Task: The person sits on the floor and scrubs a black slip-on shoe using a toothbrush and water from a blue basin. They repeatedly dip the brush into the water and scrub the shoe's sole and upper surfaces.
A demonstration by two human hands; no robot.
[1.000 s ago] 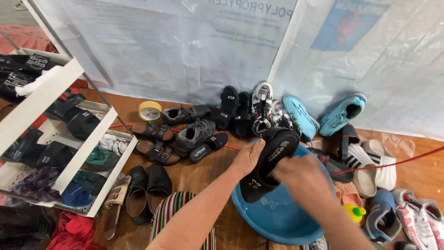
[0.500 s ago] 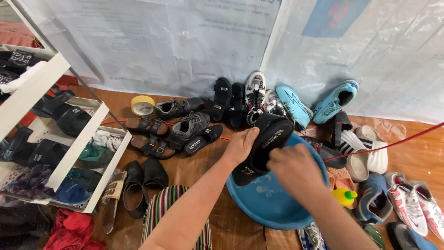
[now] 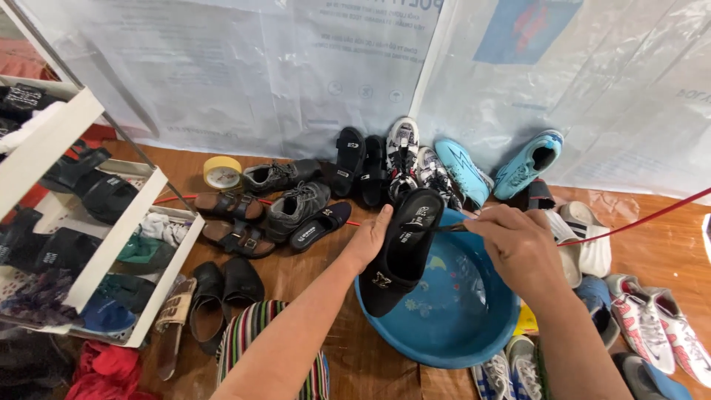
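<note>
My left hand (image 3: 370, 238) grips a black sandal (image 3: 400, 252) by its edge and holds it tilted, sole side towards me, over a blue plastic basin (image 3: 444, 333). My right hand (image 3: 518, 248) is closed around a thin dark tool whose tip touches the sandal's upper part; I cannot tell what the tool is. The basin stands on the wooden floor right below both hands, with water in it.
Shoes line the plastic-sheeted wall: grey sneakers (image 3: 292, 204), brown sandals (image 3: 229, 206), black sandals (image 3: 348, 159), light blue trainers (image 3: 526, 163). A roll of yellow tape (image 3: 222, 172) lies near them. A white shoe rack (image 3: 96, 244) stands at the left. White shoes (image 3: 652, 326) lie at the right.
The view has shifted a little. My right hand has moved off the sandal's front to its right side, so more of the sandal shows. The sandal stays over the basin.
</note>
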